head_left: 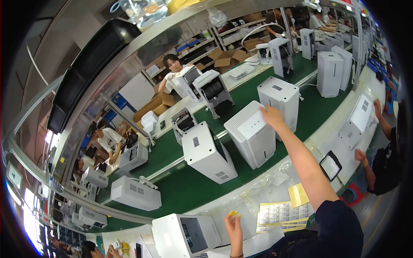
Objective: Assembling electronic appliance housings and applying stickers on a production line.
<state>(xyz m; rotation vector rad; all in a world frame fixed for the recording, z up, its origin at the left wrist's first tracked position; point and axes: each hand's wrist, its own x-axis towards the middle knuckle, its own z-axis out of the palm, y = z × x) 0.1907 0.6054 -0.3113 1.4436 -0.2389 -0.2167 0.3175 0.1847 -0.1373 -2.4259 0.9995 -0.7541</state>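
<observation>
On the green conveyor belt, my right hand [272, 116] grips the top right edge of a white box-shaped appliance [254, 137] with a slatted top and a small dark window low on its front. My right arm stretches far forward over the bench. My left hand [234, 232] is raised low in the middle, its fingers apart with yellow tips, and nothing else shows in it. Beside it on the bench, a white appliance [167, 236] lies with a dark opening in its side. Sheets of labels on yellow backing [279, 215] lie to the right of my left hand.
More white appliances stand on the belt [180, 202], including a closed one [204, 146] and a half-built one [214, 88]. A black-rimmed tray [330, 165] sits on the bench at the right. Co-workers stand across the belt and at the right. A metal frame [38, 167] curves along the left.
</observation>
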